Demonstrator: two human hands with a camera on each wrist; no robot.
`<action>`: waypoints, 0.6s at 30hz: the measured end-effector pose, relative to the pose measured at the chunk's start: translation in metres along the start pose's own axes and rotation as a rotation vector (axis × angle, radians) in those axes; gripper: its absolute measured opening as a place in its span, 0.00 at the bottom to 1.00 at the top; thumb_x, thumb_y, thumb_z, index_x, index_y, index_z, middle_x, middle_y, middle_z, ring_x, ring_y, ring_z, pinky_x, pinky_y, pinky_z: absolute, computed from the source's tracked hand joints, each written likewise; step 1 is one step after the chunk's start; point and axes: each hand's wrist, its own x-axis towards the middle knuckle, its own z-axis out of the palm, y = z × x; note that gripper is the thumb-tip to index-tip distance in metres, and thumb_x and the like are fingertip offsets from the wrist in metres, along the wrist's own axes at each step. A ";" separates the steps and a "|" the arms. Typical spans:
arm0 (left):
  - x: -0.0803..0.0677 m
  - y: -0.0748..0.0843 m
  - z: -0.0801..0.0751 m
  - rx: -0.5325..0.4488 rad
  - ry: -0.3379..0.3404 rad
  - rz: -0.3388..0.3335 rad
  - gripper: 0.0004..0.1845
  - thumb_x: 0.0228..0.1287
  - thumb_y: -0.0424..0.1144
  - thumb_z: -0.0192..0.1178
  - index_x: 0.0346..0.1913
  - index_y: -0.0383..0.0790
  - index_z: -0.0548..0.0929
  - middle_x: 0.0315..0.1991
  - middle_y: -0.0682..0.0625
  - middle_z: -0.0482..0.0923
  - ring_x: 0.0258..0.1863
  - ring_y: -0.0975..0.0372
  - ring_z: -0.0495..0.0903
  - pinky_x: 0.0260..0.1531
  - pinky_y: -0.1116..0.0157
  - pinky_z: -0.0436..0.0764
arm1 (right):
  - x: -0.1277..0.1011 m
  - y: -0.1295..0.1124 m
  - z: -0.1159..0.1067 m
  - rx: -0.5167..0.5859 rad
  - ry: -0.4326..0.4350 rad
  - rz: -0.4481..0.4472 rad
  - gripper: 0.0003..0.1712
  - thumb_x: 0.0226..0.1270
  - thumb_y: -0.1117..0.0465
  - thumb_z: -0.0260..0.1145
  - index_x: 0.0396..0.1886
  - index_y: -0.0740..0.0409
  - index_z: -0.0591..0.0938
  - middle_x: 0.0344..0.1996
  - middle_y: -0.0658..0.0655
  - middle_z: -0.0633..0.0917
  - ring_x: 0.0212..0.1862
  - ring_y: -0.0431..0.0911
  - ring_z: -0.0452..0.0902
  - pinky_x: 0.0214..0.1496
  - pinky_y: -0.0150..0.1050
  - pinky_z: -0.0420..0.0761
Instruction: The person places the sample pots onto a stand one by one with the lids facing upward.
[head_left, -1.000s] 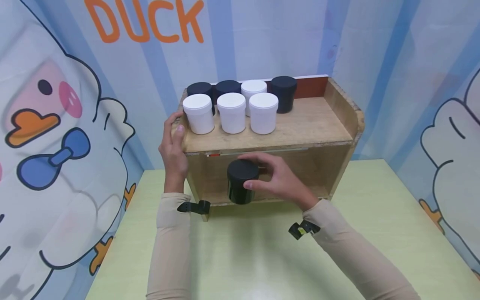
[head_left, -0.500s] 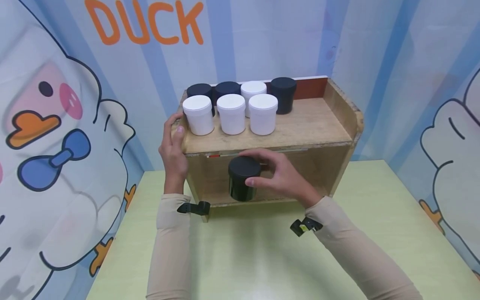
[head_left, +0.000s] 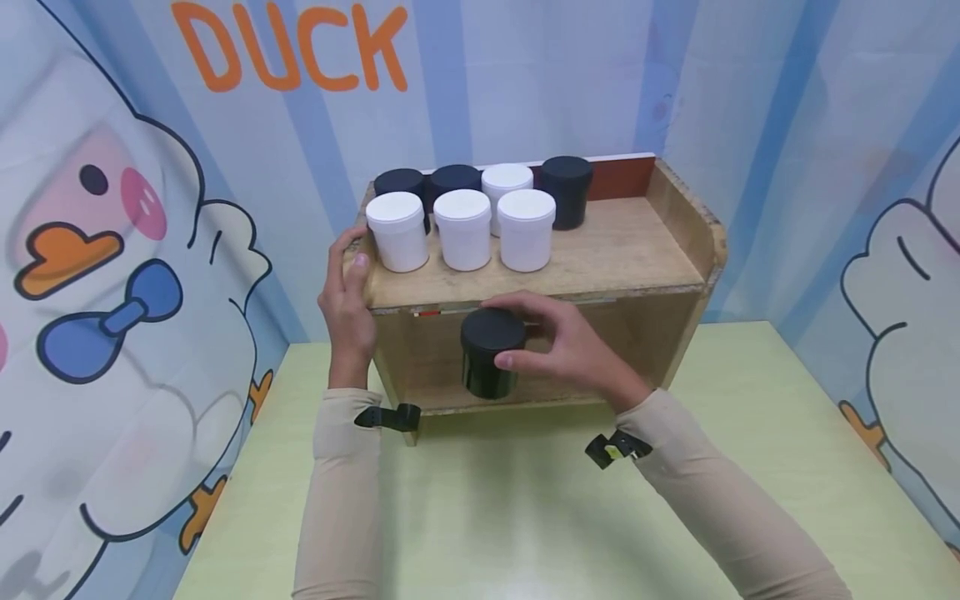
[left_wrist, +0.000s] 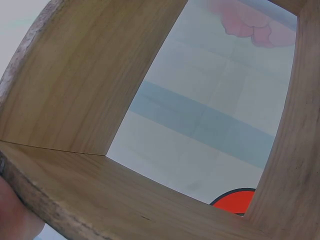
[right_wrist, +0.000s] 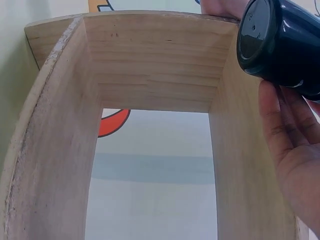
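Note:
My right hand (head_left: pixel 566 346) grips a black lidded jar (head_left: pixel 491 357) by its side, with the thumb in front. The jar is held upright in the air before the open lower compartment of a small wooden shelf (head_left: pixel 622 258). In the right wrist view the jar's base (right_wrist: pixel 254 30) shows beside the compartment. My left hand (head_left: pixel 348 308) holds the shelf's left side at the top corner. On the top board stand three white jars (head_left: pixel 465 237) in a front row. Behind them are two black jars (head_left: pixel 455 177), a white jar (head_left: pixel 507 177) and another black jar (head_left: pixel 567 192).
To the right of the jars lies bare top board (head_left: pixel 637 233), bounded by a raised side panel (head_left: pixel 690 217). The shelf stands on a pale green table (head_left: pixel 510 500). A duck-print curtain (head_left: pixel 540 75) hangs behind. The lower compartment has no back panel.
My right hand has raised the black jar slightly and shifted it a little to the right. My left hand stays on the shelf's side, and the standing jars keep their places.

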 end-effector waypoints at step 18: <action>-0.001 0.002 0.001 0.004 0.002 0.003 0.25 0.71 0.55 0.43 0.67 0.58 0.74 0.73 0.56 0.70 0.75 0.60 0.64 0.75 0.46 0.59 | 0.000 -0.009 -0.009 -0.042 0.019 -0.006 0.34 0.56 0.61 0.75 0.65 0.53 0.78 0.59 0.57 0.83 0.55 0.49 0.80 0.60 0.49 0.82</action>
